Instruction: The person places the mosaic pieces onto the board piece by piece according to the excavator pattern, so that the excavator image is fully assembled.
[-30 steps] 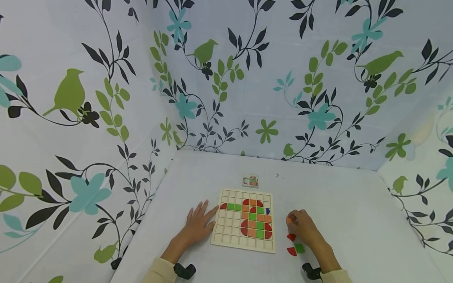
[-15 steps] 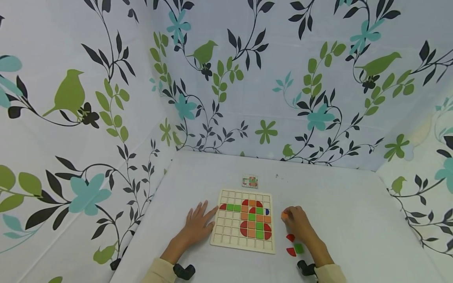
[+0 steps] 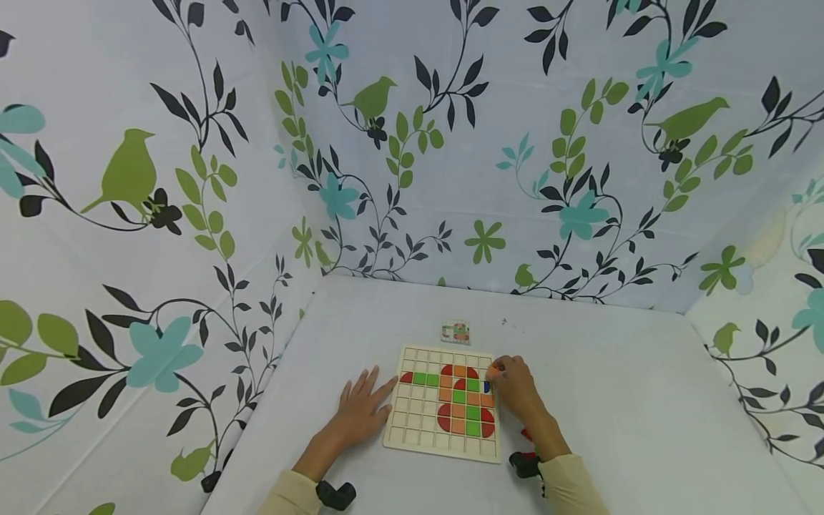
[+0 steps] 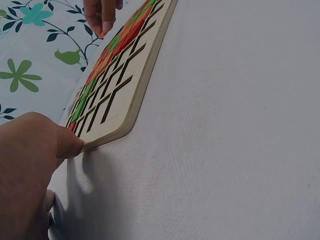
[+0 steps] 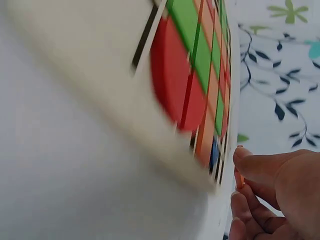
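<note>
A pale wooden grid board (image 3: pixel 412 422) lies on the white table, partly filled with red, green and orange pieces and one blue half-round piece (image 3: pixel 486 387). My left hand (image 3: pixel 360 408) lies flat with fingers spread, thumb and forefinger at the board's left edge; in the left wrist view its thumb (image 4: pixel 70 142) touches the edge. My right hand (image 3: pixel 516 386) pinches a small orange piece (image 5: pixel 239 177) between thumb and fingers. It is at the board's upper right edge, close beside the blue piece.
Beyond the board lies a small pattern card (image 3: pixel 455 331). Loose red pieces (image 3: pixel 526 434) and a green one are mostly hidden under the right wrist. Black wrist cameras (image 3: pixel 336 493) are strapped to both arms. Patterned cloth walls (image 3: pixel 412 143) stand behind and to the left.
My right hand has carried the orange piece left and away from me, from beside the loose pieces to the board's upper right edge. The left hand has stayed in place.
</note>
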The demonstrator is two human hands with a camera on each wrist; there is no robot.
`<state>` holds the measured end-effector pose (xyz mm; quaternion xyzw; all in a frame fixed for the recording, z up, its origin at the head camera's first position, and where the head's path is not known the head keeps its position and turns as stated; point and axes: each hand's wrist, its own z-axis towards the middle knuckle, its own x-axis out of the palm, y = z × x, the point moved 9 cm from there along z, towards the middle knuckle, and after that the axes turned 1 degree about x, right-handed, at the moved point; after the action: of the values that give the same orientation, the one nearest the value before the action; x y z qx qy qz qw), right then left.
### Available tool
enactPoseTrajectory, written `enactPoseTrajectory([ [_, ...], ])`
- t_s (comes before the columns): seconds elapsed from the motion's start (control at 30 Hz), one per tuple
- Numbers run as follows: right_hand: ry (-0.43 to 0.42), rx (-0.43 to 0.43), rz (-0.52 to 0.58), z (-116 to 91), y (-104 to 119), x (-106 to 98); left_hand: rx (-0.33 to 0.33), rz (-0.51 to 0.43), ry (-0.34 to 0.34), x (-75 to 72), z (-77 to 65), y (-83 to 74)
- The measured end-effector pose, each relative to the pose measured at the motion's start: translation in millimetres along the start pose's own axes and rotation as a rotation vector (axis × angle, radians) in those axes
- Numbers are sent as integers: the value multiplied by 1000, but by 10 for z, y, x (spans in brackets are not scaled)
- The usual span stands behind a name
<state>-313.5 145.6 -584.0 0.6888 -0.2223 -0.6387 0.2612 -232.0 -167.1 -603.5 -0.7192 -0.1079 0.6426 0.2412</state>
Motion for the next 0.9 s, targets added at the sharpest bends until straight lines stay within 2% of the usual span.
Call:
enactPoseTrajectory([
  [0.1, 16, -71, 6, 14, 259, 134, 4, 0, -6, 10, 5, 13],
  [0.3, 67, -283, 47, -89, 840, 421, 3, -2, -2, 5, 6, 19],
  [0.43, 83, -371, -27, -137, 1134, 663, 2, 5, 6, 20, 11, 36],
  [0.67, 87, -443, -167, -175, 1428, 1008, 24, 2, 19, 8, 9, 22],
  [0.9, 83, -466, -232, -208, 1482, 1136, 22, 1, 20, 4, 10, 20],
])
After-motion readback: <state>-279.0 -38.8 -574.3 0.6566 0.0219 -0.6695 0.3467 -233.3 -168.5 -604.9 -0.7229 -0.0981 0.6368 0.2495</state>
